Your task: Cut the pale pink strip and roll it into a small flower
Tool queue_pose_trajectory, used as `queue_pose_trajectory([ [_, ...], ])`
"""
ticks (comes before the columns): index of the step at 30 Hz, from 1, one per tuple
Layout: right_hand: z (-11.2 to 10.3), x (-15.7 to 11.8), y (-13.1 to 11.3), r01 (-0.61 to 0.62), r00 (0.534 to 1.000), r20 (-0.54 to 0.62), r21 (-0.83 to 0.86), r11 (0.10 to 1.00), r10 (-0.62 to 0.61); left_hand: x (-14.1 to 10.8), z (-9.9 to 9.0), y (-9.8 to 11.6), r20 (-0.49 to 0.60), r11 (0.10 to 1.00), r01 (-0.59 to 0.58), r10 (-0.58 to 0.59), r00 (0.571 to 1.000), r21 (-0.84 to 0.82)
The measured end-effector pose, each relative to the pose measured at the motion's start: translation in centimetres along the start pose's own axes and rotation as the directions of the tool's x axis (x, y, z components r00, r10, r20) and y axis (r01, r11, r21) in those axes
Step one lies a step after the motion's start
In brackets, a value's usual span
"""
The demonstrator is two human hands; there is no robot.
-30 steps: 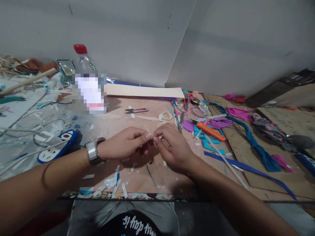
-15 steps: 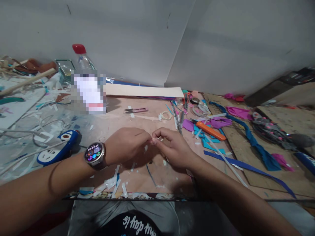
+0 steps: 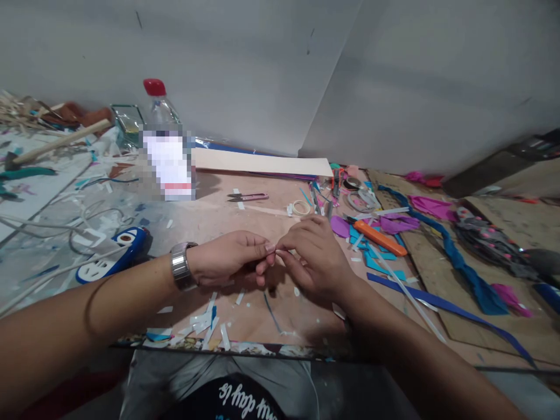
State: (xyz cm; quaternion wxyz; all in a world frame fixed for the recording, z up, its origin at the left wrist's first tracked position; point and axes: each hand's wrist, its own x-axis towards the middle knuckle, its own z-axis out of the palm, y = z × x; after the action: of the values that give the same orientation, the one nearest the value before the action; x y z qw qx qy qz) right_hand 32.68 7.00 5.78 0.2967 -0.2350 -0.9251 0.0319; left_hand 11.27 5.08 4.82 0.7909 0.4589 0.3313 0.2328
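Observation:
Above the middle of the worktable (image 3: 210,216), my left hand (image 3: 236,254) and my right hand (image 3: 312,254) meet at the fingertips. Each is closed in a pinch. Whatever lies between the fingers is too small to make out. A watch band (image 3: 182,267) circles my left wrist. Beyond the hands lie thread snips (image 3: 248,197) and a small roll of tape (image 3: 300,207). White paper scraps (image 3: 201,321) are strewn on the table below my left hand. An orange utility knife (image 3: 378,237) rests to the right of my right hand.
A blue and white power strip (image 3: 111,256) with cables sits at left. Behind it stand a red-capped bottle (image 3: 155,87) and a blurred-out screen (image 3: 170,166). Cardboard (image 3: 420,274), a blue fabric strip (image 3: 459,265) and purple scraps (image 3: 398,224) lie at right. The grey wall (image 3: 240,76) closes the back.
My left hand has rolled over, turning the watch face out of sight and its thumb upward. The fingertips remain together. The whole view has shifted slightly.

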Motion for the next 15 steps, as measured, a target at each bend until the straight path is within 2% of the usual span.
queue_pose_trajectory([
  [2,0.06,-0.03,0.06,-0.049,0.999,0.007,0.008,0.999,0.049,-0.01,-0.11,0.06,-0.050,0.947,-0.120,0.141,0.989,0.298],
  [3,0.12,-0.06,0.07,-0.089,0.996,0.014,0.038,0.995,0.088,-0.02,-0.17,0.04,-0.075,0.849,-0.172,0.241,0.968,0.499],
  [5,0.28,-0.15,0.08,-0.193,0.981,0.046,0.146,0.970,0.189,-0.07,-0.35,-0.13,-0.045,0.502,-0.202,0.436,0.899,0.841],
  [7,0.46,-0.26,0.05,-0.330,0.944,0.107,0.275,0.903,0.312,-0.10,-0.57,-0.40,0.070,0.142,-0.172,0.536,0.841,0.975],
  [8,0.54,-0.31,0.02,-0.397,0.918,0.146,0.329,0.857,0.370,-0.12,-0.67,-0.52,0.133,0.012,-0.167,0.551,0.824,0.986],
  [9,0.61,-0.35,-0.02,-0.455,0.891,0.182,0.368,0.811,0.417,-0.13,-0.74,-0.60,0.186,-0.080,-0.171,0.557,0.809,0.982],
  [10,0.66,-0.37,-0.06,-0.496,0.868,0.209,0.394,0.774,0.450,-0.14,-0.76,-0.62,0.218,-0.130,-0.175,0.563,0.797,0.976],
  [11,0.70,-0.39,-0.10,-0.519,0.855,0.221,0.406,0.752,0.470,-0.16,-0.74,-0.58,0.223,-0.137,-0.176,0.574,0.788,0.975],
  [12,0.73,-0.39,-0.12,-0.521,0.853,0.215,0.405,0.751,0.476,-0.19,-0.67,-0.48,0.203,-0.098,-0.180,0.587,0.784,0.979],
  [13,0.75,-0.39,-0.14,-0.503,0.863,0.188,0.392,0.770,0.469,-0.22,-0.55,-0.34,0.159,-0.009,-0.191,0.594,0.788,0.982],
  [14,0.75,-0.39,-0.13,-0.467,0.883,0.146,0.369,0.804,0.446,-0.24,-0.40,-0.18,0.096,0.128,-0.209,0.584,0.806,0.969],
  [15,0.73,-0.38,-0.11,-0.415,0.909,0.101,0.335,0.846,0.405,-0.24,-0.25,-0.04,0.029,0.305,-0.229,0.543,0.839,0.925],
])
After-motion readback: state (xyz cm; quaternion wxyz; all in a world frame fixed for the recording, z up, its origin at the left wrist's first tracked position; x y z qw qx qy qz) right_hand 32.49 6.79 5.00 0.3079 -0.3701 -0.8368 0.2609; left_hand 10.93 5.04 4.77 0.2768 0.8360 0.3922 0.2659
